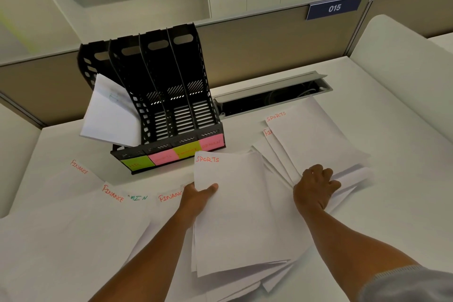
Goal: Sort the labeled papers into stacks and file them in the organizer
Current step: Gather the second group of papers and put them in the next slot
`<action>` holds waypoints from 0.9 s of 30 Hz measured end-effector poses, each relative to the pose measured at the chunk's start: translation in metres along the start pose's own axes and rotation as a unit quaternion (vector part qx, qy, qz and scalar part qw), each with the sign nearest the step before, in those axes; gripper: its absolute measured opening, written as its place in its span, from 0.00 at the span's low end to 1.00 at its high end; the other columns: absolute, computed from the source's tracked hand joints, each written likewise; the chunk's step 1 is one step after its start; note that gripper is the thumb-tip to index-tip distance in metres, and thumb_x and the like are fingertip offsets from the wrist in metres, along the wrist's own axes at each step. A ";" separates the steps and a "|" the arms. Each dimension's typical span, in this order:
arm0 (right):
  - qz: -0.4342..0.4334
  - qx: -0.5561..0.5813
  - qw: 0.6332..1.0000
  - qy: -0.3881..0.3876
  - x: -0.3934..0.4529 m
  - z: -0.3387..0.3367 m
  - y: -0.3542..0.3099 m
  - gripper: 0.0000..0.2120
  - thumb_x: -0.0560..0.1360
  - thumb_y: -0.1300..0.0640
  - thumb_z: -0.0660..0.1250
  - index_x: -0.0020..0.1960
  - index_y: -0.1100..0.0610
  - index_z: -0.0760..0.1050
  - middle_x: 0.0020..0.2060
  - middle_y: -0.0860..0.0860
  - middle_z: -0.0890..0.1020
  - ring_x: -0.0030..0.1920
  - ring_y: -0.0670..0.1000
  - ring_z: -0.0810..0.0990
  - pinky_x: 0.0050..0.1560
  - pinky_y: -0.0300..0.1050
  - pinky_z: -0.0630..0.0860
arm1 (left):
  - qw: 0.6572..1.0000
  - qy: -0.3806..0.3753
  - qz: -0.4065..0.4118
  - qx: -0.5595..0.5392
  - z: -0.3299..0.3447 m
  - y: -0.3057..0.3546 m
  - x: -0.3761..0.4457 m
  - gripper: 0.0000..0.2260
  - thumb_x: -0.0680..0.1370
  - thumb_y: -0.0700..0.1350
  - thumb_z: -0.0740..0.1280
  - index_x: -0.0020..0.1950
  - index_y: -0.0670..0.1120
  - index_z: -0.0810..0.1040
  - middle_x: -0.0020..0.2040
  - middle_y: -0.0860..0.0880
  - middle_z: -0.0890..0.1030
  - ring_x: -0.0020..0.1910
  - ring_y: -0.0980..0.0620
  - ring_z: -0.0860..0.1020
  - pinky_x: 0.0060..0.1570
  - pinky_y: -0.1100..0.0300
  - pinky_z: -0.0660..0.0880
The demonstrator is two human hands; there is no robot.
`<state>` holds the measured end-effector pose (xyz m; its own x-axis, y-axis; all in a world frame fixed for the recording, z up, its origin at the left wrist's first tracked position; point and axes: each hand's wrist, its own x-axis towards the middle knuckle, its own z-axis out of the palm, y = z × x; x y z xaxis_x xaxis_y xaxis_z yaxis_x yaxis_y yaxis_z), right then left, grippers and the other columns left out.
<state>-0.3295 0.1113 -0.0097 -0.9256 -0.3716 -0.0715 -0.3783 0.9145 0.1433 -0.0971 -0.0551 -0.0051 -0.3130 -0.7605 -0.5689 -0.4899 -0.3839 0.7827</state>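
Note:
A black organizer [147, 115] with four slots stands at the back left of the desk, with green and pink labels along its front. White sheets [110, 115] lean out of its leftmost slot. My left hand [197, 197] grips the left edge of a thin stack topped by a sheet marked SPORTS [235, 206]. My right hand [316, 185] presses down on the near edge of another pile, whose top sheet is also marked SPORTS [316, 135]. Loose sheets marked FINANCE [81, 179] and one marked ADMIN [138, 200] lie spread at the left.
An open cable trough [272, 98] runs along the back of the desk behind the right pile. A beige partition [257, 41] with a blue 015 plate [333, 8] closes the back. White shelving hangs above.

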 end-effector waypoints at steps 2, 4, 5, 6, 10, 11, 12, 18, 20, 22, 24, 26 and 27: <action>0.008 0.008 1.000 0.006 0.000 -0.002 -0.001 0.13 0.70 0.62 0.63 0.55 0.54 0.76 0.49 0.51 0.71 0.51 0.54 0.66 0.51 0.51 0.65 | 1.000 0.003 0.000 0.000 -0.001 -0.001 0.000 0.13 0.72 0.52 0.74 0.54 0.50 0.78 0.46 0.51 0.83 0.44 0.51 0.81 0.39 0.58 0.77; 0.006 0.032 0.999 0.023 -0.001 -0.004 -0.004 0.14 0.69 0.64 0.63 0.53 0.56 0.76 0.47 0.51 0.72 0.50 0.54 0.66 0.51 0.52 0.64 | 1.000 0.004 -0.002 -0.002 -0.001 -0.001 0.001 0.14 0.72 0.52 0.74 0.55 0.49 0.78 0.48 0.49 0.83 0.45 0.49 0.82 0.43 0.55 0.79; -0.008 0.045 0.998 0.035 -0.002 -0.005 -0.007 0.14 0.68 0.65 0.63 0.53 0.57 0.76 0.48 0.51 0.73 0.51 0.54 0.67 0.51 0.53 0.63 | 1.000 0.005 -0.003 -0.003 -0.001 -0.002 0.001 0.14 0.73 0.52 0.74 0.55 0.49 0.78 0.48 0.49 0.83 0.45 0.49 0.82 0.43 0.55 0.79; -0.031 0.057 0.997 0.046 -0.004 -0.006 -0.011 0.15 0.68 0.65 0.62 0.52 0.57 0.76 0.49 0.51 0.74 0.52 0.54 0.67 0.51 0.53 0.61 | 1.000 0.006 -0.003 -0.007 -0.002 -0.002 0.001 0.14 0.73 0.51 0.74 0.55 0.49 0.78 0.48 0.49 0.83 0.45 0.49 0.82 0.41 0.56 0.78; -0.135 0.121 0.981 0.066 -0.021 -0.016 -0.039 0.14 0.69 0.65 0.61 0.50 0.54 0.78 0.50 0.48 0.79 0.53 0.52 0.72 0.49 0.51 0.56 | 1.000 0.011 -0.009 -0.023 -0.003 -0.002 0.000 0.12 0.74 0.51 0.72 0.56 0.50 0.78 0.47 0.51 0.83 0.44 0.49 0.82 0.37 0.58 0.77; -0.153 0.135 0.978 0.055 -0.026 -0.019 -0.049 0.13 0.70 0.64 0.60 0.50 0.53 0.78 0.49 0.48 0.79 0.51 0.51 0.74 0.49 0.51 0.58 | 1.000 0.011 -0.012 -0.027 -0.003 -0.002 0.001 0.12 0.75 0.51 0.72 0.57 0.49 0.78 0.47 0.50 0.83 0.45 0.49 0.82 0.38 0.58 0.77; -0.165 0.155 0.973 0.037 -0.033 -0.022 -0.059 0.12 0.72 0.63 0.59 0.50 0.53 0.78 0.49 0.48 0.80 0.50 0.51 0.75 0.50 0.50 0.60 | 0.999 0.013 -0.015 -0.030 -0.003 -0.002 0.001 0.13 0.75 0.50 0.71 0.58 0.49 0.77 0.48 0.50 0.83 0.45 0.49 0.82 0.39 0.57 0.77; -0.181 0.402 0.883 -0.161 -0.077 -0.039 -0.109 0.07 0.72 0.58 0.65 0.45 0.52 0.82 0.47 0.48 0.84 0.49 0.51 0.82 0.52 0.45 0.77 | 0.999 0.037 -0.023 -0.026 -0.008 -0.001 0.000 0.17 0.78 0.51 0.66 0.64 0.45 0.75 0.55 0.45 0.81 0.50 0.45 0.81 0.49 0.51 0.78; -0.245 0.405 0.851 -0.228 -0.086 -0.041 -0.120 0.06 0.72 0.55 0.69 0.46 0.54 0.83 0.46 0.49 0.85 0.48 0.50 0.82 0.53 0.45 0.78 | 0.999 0.034 -0.021 -0.028 -0.010 0.000 -0.002 0.18 0.80 0.51 0.64 0.67 0.44 0.74 0.56 0.45 0.81 0.51 0.44 0.80 0.52 0.49 0.78; -0.320 0.380 0.820 -0.284 -0.095 -0.045 -0.129 0.10 0.73 0.53 0.71 0.51 0.57 0.83 0.49 0.52 0.84 0.50 0.51 0.81 0.54 0.43 0.76 | 0.999 0.028 -0.015 -0.025 -0.012 0.001 -0.004 0.19 0.82 0.53 0.60 0.68 0.45 0.73 0.55 0.46 0.81 0.50 0.46 0.80 0.50 0.51 0.77; -0.375 0.354 0.789 -0.334 -0.103 -0.048 -0.134 0.12 0.73 0.52 0.71 0.53 0.58 0.82 0.50 0.54 0.83 0.51 0.53 0.80 0.54 0.41 0.73 | 0.999 0.021 -0.008 -0.024 -0.015 0.003 -0.008 0.21 0.82 0.58 0.55 0.68 0.47 0.73 0.55 0.49 0.79 0.50 0.49 0.78 0.49 0.54 0.74; -0.398 0.339 0.768 -0.370 -0.108 -0.050 -0.137 0.13 0.73 0.52 0.71 0.53 0.58 0.82 0.50 0.55 0.83 0.51 0.53 0.80 0.54 0.42 0.73 | 0.999 0.006 0.007 -0.038 -0.017 0.004 -0.010 0.26 0.79 0.65 0.52 0.69 0.51 0.72 0.57 0.51 0.79 0.53 0.50 0.76 0.53 0.54 0.72; -0.404 0.334 0.762 -0.380 -0.110 -0.050 -0.137 0.13 0.73 0.52 0.71 0.54 0.58 0.81 0.50 0.56 0.83 0.50 0.53 0.80 0.54 0.42 0.73 | 0.999 -0.004 0.018 -0.044 -0.019 0.004 -0.011 0.29 0.77 0.68 0.52 0.69 0.53 0.72 0.59 0.51 0.79 0.55 0.50 0.76 0.56 0.53 0.72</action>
<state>-0.1769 0.0188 0.0278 -0.0239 -0.8889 -0.4575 -0.4957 0.4080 -0.7667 -0.0805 -0.0579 0.0087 -0.3358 -0.7706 -0.5416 -0.4056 -0.4006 0.8216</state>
